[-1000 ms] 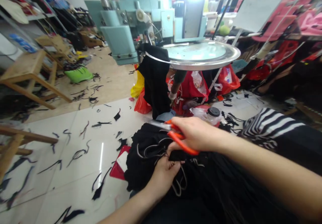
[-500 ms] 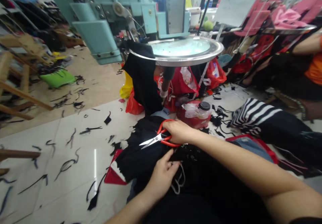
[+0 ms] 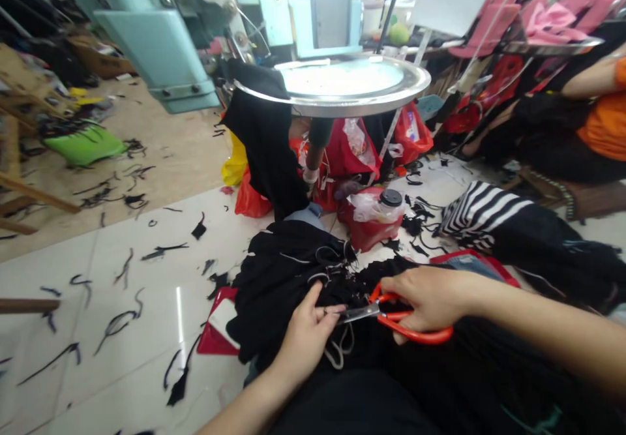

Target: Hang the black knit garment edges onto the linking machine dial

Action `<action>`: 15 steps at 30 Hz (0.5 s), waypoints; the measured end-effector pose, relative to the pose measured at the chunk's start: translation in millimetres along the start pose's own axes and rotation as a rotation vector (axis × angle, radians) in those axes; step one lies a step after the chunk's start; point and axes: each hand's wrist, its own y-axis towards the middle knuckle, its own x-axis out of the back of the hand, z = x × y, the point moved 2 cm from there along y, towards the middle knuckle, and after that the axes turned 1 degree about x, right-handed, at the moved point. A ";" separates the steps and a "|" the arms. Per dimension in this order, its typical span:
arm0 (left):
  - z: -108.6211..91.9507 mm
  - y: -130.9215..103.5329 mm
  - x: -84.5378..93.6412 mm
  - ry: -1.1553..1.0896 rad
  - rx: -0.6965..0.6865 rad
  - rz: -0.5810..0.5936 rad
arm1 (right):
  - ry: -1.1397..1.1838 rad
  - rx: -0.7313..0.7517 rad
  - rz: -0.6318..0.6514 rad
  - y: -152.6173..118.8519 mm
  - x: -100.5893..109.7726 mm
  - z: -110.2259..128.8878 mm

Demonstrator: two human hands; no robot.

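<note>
Here, a crumpled black fabric garment (image 3: 293, 272) is spread in the near centre, pinched by the left hand (image 3: 308, 337). Orange-handled steel scissors (image 3: 391, 314), blades touching the cloth, are gripped by the right hand (image 3: 430, 298). A round metal table (image 3: 342, 92) stands farther off.

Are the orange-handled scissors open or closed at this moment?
Cannot tell for sure: the orange-handled metal scissors in the right hand show only a short stretch of blade, its tip hidden by the left hand.

scissor blades (image 3: 353, 314): tips were hidden behind the left hand (image 3: 308, 337)
person in orange (image 3: 604, 125): cut off by right edge
teal machine (image 3: 161, 30): top cropped
</note>
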 end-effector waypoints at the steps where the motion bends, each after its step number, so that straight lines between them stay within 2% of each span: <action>1: 1.5 0.3 0.1 -0.001 -0.005 -0.003 | -0.020 -0.018 0.002 3.0 -4.9 -1.3; 6: 2.3 0.4 1.2 0.011 -0.019 -0.022 | -0.097 -0.025 -0.052 18.4 -7.1 0.5; 11: -2.6 0.4 -3.6 -0.032 -0.023 -0.008 | -0.170 0.069 -0.080 25.6 -2.5 9.9; 13: -4.3 -2.2 -5.3 -0.004 -0.016 -0.012 | -0.163 0.088 -0.099 22.4 -1.7 11.2; 15: -7.7 -8.0 -2.7 0.061 -0.012 0.032 | -0.114 0.080 -0.124 9.3 3.5 10.0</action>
